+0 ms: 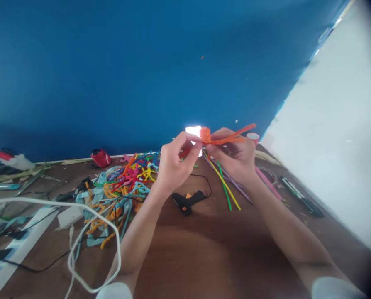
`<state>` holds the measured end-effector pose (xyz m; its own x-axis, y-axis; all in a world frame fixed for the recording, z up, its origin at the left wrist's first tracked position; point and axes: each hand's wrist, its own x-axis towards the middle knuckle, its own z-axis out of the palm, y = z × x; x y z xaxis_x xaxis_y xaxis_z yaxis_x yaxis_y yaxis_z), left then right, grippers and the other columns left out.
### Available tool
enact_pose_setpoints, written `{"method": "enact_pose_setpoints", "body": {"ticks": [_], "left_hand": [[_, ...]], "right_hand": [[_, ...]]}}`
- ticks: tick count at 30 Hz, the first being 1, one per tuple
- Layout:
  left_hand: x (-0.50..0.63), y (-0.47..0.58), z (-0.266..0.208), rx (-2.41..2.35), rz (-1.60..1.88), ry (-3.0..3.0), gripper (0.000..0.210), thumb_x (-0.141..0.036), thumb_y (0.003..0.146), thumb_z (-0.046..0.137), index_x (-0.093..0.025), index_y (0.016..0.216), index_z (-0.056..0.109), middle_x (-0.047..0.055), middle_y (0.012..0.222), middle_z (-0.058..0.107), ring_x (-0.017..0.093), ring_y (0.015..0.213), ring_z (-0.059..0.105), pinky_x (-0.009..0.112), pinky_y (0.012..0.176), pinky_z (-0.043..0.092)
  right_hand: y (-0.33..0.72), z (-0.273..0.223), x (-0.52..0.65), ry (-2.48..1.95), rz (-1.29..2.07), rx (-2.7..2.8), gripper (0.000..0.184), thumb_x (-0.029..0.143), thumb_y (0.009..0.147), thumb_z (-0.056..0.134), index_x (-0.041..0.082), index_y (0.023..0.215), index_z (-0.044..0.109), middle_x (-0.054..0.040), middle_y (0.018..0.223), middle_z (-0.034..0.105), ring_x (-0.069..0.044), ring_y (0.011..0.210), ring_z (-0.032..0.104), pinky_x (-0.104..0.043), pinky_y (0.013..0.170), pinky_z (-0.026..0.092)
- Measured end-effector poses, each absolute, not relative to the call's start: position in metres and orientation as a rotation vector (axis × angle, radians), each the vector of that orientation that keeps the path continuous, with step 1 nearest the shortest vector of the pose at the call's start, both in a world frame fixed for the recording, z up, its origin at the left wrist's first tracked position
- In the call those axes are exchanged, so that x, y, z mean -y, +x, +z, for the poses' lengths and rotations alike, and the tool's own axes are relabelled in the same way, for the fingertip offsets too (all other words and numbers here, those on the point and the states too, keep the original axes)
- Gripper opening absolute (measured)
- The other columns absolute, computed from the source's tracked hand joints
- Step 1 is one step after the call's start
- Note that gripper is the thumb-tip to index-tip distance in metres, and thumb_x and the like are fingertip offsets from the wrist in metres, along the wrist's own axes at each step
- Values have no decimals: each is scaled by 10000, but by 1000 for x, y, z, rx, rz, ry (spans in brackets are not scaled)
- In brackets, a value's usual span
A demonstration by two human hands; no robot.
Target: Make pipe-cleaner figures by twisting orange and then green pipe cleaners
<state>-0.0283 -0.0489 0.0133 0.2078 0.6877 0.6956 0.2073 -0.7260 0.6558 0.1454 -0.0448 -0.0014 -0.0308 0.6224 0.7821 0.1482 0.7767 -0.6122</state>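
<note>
Both hands are raised in front of me above the table, close together. Between them is an orange pipe cleaner (pixel 232 137), coiled into a thick bundle at its left end, with loose ends stretching right. My left hand (pixel 183 153) pinches the lower left side of the coil between thumb and forefinger. With its thumb and fingers, my right hand (pixel 232 155) grips the strands just right of the coil. Behind the hands a bright white screen-like rectangle (pixel 193 132) is partly covered. Straight pipe cleaners, among them a yellow one (pixel 225 185), lie below my right hand.
A black glue gun (pixel 187 201) lies on the brown table (pixel 204 257). Left of it spreads a tangled pile of coloured pipe cleaners (pixel 123 182). A white cable (pixel 118 245) loops beside my left forearm, near a power strip (pixel 20 245). Markers (pixel 300 197) lie at right.
</note>
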Motion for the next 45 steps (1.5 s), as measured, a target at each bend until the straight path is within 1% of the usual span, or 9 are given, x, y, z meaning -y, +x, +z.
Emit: {"method": "enact_pose_setpoints", "body": {"ticks": [3, 7, 16, 22, 28, 34, 37, 40, 45], "left_hand": [[46, -33, 13, -877, 1694, 2492, 119, -266, 933, 608, -207, 1033, 636, 47, 975, 718, 148, 852, 666, 279, 758, 523], [40, -39, 12, -807, 1712, 2766, 68, -224, 953, 592, -205, 992, 644, 41, 934, 724, 144, 851, 663, 268, 757, 504], [36, -44, 12, -869, 1794, 2743, 95, -275, 918, 660, -196, 894, 612, 8, 785, 682, 120, 695, 615, 242, 650, 444], [41, -47, 19, -645, 1528, 2798, 45, -177, 952, 581, -210, 926, 595, 31, 945, 688, 130, 847, 640, 260, 747, 480], [36, -47, 15, -488, 1493, 2731, 79, -179, 965, 552, -221, 911, 590, 20, 911, 642, 112, 788, 597, 232, 677, 460], [36, -42, 13, -398, 1699, 2527, 94, -236, 900, 665, -202, 853, 592, 8, 783, 611, 122, 708, 538, 251, 635, 430], [40, -39, 15, -432, 1724, 2390, 144, -245, 893, 678, -190, 786, 598, -2, 719, 591, 115, 667, 515, 257, 622, 408], [40, -39, 16, -519, 1723, 2227, 161, -260, 892, 684, -184, 761, 630, 0, 715, 588, 109, 662, 511, 258, 615, 389], [35, -39, 14, -490, 1466, 1718, 236, -371, 874, 705, -193, 728, 653, -17, 671, 536, 90, 596, 474, 241, 555, 350]], "right_hand": [[139, -1, 45, -617, 871, 1351, 123, 305, 801, 780, 268, 916, 755, -4, 851, 720, -167, 738, 653, -326, 672, 544], [142, 1, 45, -602, 1050, 1263, 83, 277, 794, 783, 243, 868, 770, 0, 811, 733, -144, 711, 660, -290, 666, 541], [143, 8, 47, -587, 1084, 1284, 91, 261, 741, 824, 252, 828, 797, 19, 771, 741, -115, 690, 649, -248, 648, 525], [144, 9, 49, -593, 1113, 1271, 104, 275, 731, 829, 228, 816, 793, 2, 749, 739, -136, 672, 660, -278, 662, 536], [142, 10, 54, -597, 1177, 1296, 74, 256, 748, 819, 204, 781, 777, -6, 738, 724, -126, 661, 647, -251, 615, 502], [136, 6, 53, -569, 1168, 1279, 127, 289, 713, 852, 238, 807, 783, 19, 659, 655, -95, 551, 532, -233, 495, 413], [133, 2, 52, -541, 1159, 1280, 108, 289, 742, 832, 254, 825, 773, 29, 637, 611, -89, 513, 462, -239, 459, 367], [131, -1, 52, -535, 1136, 1264, 108, 293, 769, 811, 257, 854, 755, 30, 659, 598, -87, 518, 453, -234, 441, 333], [131, 2, 55, -506, 1105, 1293, 131, 275, 765, 813, 269, 859, 721, 29, 763, 651, -101, 634, 555, -238, 547, 438]]}}
